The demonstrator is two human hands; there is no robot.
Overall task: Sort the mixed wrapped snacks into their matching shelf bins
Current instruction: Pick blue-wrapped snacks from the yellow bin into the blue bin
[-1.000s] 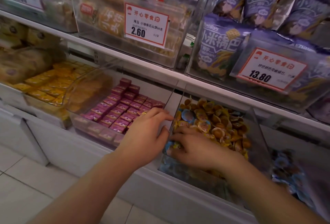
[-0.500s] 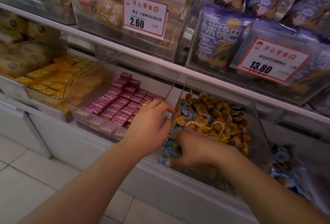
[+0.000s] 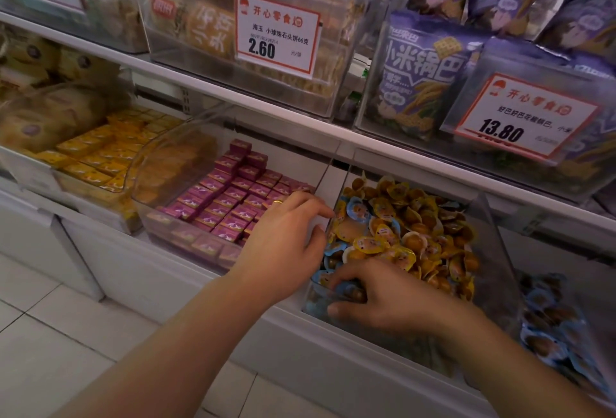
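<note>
- Wrapped snacks [image 3: 400, 234]: the yellow and blue-lidded ones sit mixed in the clear middle bin [image 3: 496, 251], roughly 3 o'clock from the purple boxes [image 3: 230, 204].
- Head view: right hand [image 3: 383, 297] has slid down toward 6 o'clock since a second ago, now in the bin's front corner, fingers curled into the blue-lidded pieces [image 3: 333, 281]. Can't tell if it's actually got one yet.
- Left hand [image 3: 286, 244] barely moved, loosely open and holding nothing, fingertips at the divider.
- My guess: it's fishing out blue strays for the blue bin [image 3: 550, 327] at 3 o'clock.
</note>
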